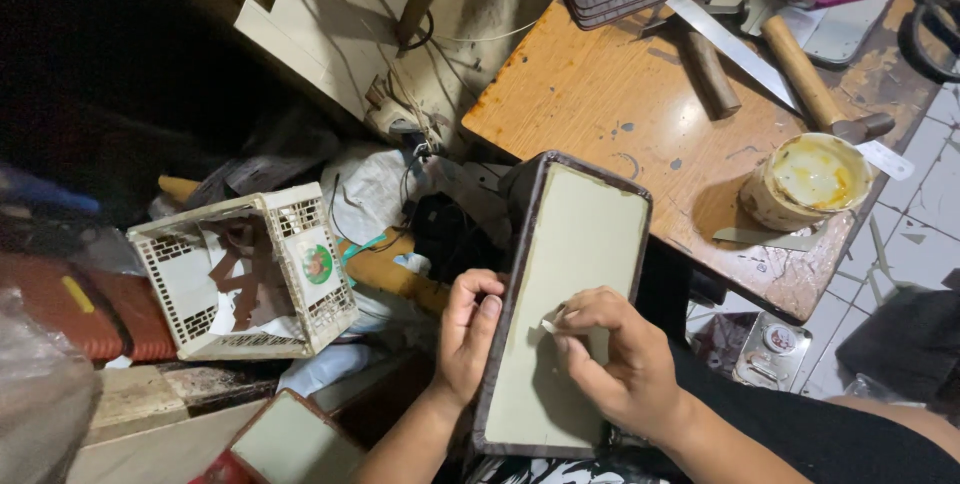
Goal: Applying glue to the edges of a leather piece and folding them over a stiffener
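Head view: a flat rectangular pale-green panel with a dark brown rim [570, 274] is gripped at its left edge by the left hand [468, 329], while a small white scrap [549, 324] is pinched by the right hand [612, 364].

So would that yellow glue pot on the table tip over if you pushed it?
Probably not easily: the glue pot looks squat and wide. It likely slides rather than rolls, standing upright on the wooden table. Its smeared rim may feel sticky.
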